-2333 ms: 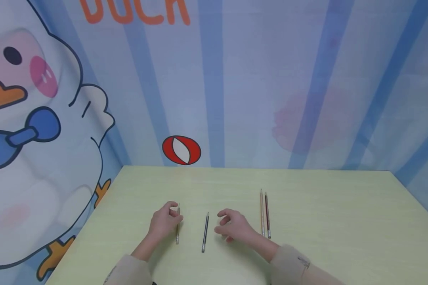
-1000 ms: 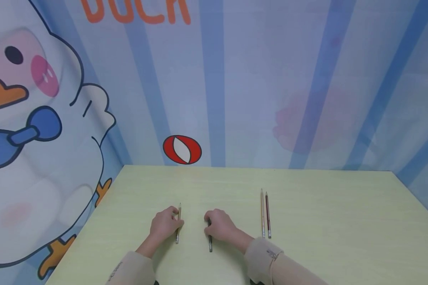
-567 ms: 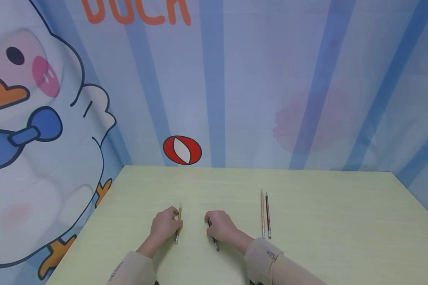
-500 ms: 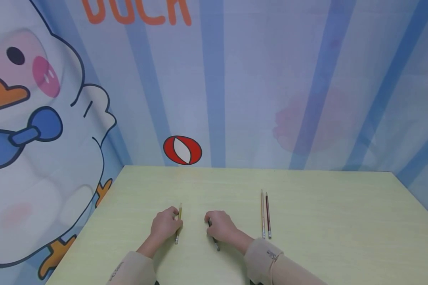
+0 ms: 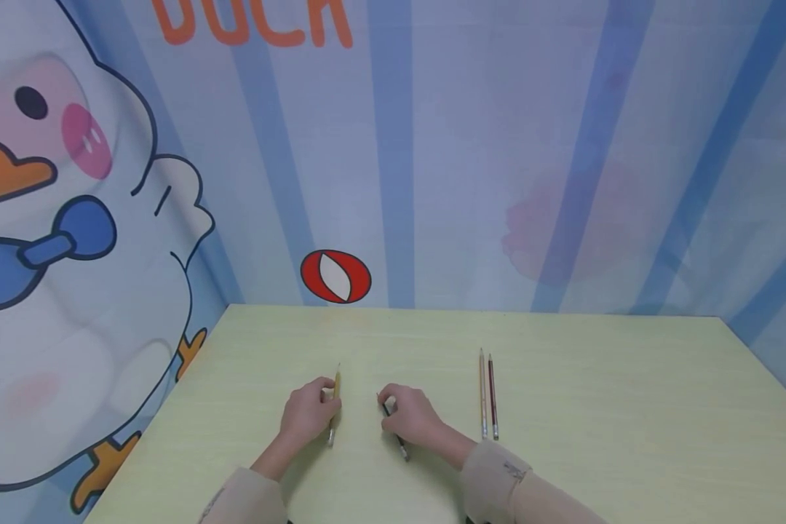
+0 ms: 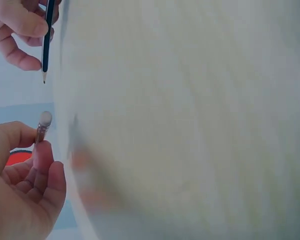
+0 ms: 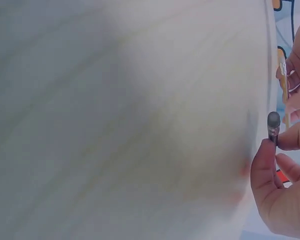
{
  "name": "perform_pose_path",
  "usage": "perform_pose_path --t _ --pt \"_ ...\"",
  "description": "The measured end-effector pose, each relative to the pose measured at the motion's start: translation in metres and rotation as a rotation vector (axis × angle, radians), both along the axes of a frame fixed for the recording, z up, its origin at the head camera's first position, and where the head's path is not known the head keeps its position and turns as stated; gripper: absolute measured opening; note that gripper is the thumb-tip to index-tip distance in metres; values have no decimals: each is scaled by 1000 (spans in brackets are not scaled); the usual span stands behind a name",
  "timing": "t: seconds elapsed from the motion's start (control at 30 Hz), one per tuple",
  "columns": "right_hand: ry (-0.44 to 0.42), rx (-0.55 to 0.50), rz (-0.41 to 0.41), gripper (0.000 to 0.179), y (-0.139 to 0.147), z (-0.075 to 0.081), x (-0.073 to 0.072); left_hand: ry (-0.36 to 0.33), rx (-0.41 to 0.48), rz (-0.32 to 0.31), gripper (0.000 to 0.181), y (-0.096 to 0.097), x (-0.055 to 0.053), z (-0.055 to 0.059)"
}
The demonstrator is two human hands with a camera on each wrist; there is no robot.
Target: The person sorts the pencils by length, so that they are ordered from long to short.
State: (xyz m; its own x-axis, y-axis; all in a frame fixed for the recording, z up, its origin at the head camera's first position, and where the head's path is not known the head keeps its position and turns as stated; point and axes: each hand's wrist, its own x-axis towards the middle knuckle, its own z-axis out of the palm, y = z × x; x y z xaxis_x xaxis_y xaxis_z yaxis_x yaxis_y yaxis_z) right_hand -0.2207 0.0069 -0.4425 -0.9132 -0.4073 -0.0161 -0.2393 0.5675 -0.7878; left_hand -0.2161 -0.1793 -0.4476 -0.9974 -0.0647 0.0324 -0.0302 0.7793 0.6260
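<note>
Yellow pencil (image 5: 337,384), one: pinched between the thumb and fingertips of the left hand (image 5: 304,415), point away from the person, whitish end nearer. Compared with half a second ago it sits a little farther forward and nearer the middle; it appears lifted.

Black pencil (image 6: 46,55), one: pinched between the thumb and fingertips of the right hand (image 5: 413,416), point slanting toward the left hand. It lay nearly straight a second ago; it now slants, its tip showing past the fingers. The wrist views suggest it is also off the surface. Judged effect: both pieces are in hand, well apart from the other two.

Tan pencil (image 5: 482,393) and dark red pencil (image 5: 493,397): side by side to the right, untouched, unmoved.

Table (image 5: 596,393): pale yellow-green.

Sleeve cuffs (image 5: 498,480): beige, each with a small dark mark, illegible.

Backdrop (image 5: 458,145): blue stripes, a cartoon duck (image 5: 33,393), a red-and-white oval (image 5: 336,276); orange lettering (image 5: 260,22) reads "DUCK", cropped at top.

Pencil brands: none legible.
</note>
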Motion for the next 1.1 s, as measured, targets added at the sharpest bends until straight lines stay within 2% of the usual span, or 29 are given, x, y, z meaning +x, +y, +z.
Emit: perform_pose_path --t 0.2,0.4,0.57,0.73,0.9,1.1 --pt "6 -111 -3 36 12 4 0 48 102 -16 32 13 3 8" --pt "-49 -179 -64 42 22 6 -1 64 213 -21 32 27 7 11" --pt "-88 -237 -107 47 28 13 3 44 341 -41 33 41 10 13" --pt "-133 -336 -141 49 35 17 6 32 449 -63 34 55 13 14" --pt "-170 -423 -171 46 41 22 10 9 516 -100 35 68 18 15" --pt "-189 -478 -180 44 49 24 15 -13 569 -140 36 83 23 12"
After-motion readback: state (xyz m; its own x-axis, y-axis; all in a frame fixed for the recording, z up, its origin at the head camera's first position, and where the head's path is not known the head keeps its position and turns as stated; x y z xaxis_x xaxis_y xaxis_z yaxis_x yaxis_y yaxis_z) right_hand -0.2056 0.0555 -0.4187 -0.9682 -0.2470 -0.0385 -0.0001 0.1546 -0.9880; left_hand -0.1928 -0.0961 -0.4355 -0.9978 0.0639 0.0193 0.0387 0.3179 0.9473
